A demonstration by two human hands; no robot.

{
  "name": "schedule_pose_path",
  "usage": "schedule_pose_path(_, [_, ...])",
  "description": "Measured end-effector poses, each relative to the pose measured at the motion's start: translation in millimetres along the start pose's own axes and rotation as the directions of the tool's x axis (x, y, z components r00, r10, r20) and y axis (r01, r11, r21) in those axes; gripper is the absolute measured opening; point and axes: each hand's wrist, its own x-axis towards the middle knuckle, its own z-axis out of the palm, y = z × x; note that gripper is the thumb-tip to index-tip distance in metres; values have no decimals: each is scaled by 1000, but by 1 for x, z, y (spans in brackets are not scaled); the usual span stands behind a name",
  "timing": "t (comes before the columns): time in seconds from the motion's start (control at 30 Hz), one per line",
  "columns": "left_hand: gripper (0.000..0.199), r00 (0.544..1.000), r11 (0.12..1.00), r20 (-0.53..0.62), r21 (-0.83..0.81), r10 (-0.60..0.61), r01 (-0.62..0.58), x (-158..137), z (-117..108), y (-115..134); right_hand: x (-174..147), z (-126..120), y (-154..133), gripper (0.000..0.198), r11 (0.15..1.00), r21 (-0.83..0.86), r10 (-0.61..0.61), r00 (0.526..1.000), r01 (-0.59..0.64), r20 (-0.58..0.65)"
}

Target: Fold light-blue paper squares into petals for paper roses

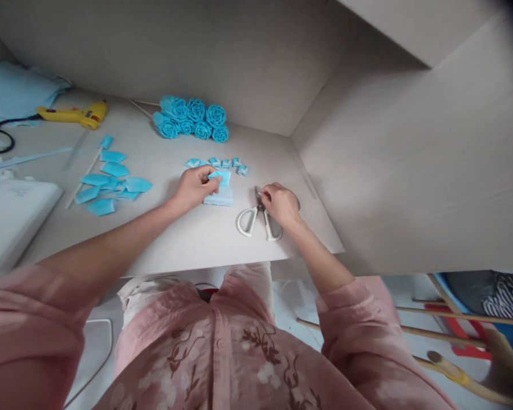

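My left hand (pixel 195 187) is closed, pinching a small blue crepe-paper piece (pixel 223 178) between thumb and fingers. Just below it lies a pale blue stack of paper (pixel 218 198). My right hand (pixel 281 200) has its fingers pinched together over the blades of a pair of white-handled scissors (pixel 248 222). The scissors lie on the table, handles towards me. Whether those fingers grip the scissors or something small is hidden. Small rolled blue paper pieces (pixel 226 163) sit in a row beyond my left hand.
Blue paper roses (pixel 196 110) on sticks lie at the back. Cut blue petals (pixel 115 169) and a wooden stick (pixel 84 177) are on the left. A yellow glue gun (pixel 74 114) with a black cord rests behind them, and a white box (pixel 19 216) stands front left. Cardboard walls (pixel 410 159) enclose the right side.
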Motion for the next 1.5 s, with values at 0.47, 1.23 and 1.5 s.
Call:
schedule_pose_path(0.47, [16, 999, 998, 33, -58, -17, 19, -7, 3, 12, 3, 9, 14, 19, 574, 809, 200, 980, -125, 10])
schedule_pose_path(1.23, [20, 991, 977, 94, -181, -97, 112, -3, 1, 9, 46, -13, -52, 16, 397, 885, -100, 970, 245, -224])
schedule_pose_path(1.5, [18, 987, 979, 102, -155, -121, 135, -4, 0, 8, 35, 1, -47, 21, 492, 820, -124, 956, 292, -266])
